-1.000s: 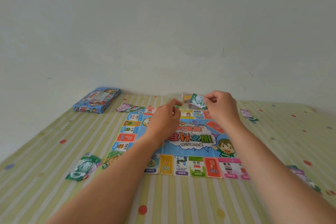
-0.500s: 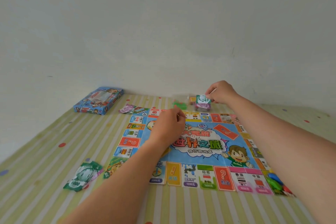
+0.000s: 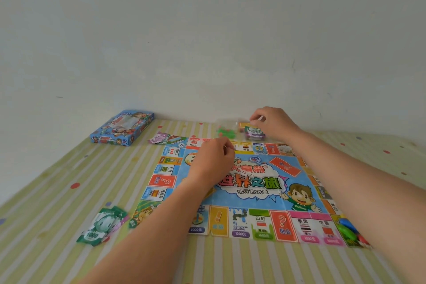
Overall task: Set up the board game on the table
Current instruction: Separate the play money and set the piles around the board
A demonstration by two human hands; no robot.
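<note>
A person's right hand [image 3: 275, 123] hovered with curled fingers [image 3: 257, 120] over a bundle of play money [image 3: 253, 132] at the far edge of the game board [image 3: 253, 196] on the striped tabletop [image 3: 57, 203]. The bundle lay just beneath those fingertips, far nearer that hand than the other. The left hand [image 3: 213, 160] hung over the board's far left part, fingers drawn in against the thumb, with a die [image 3: 243, 175] just to its right; whether either hand pinched anything could not be told.
</note>
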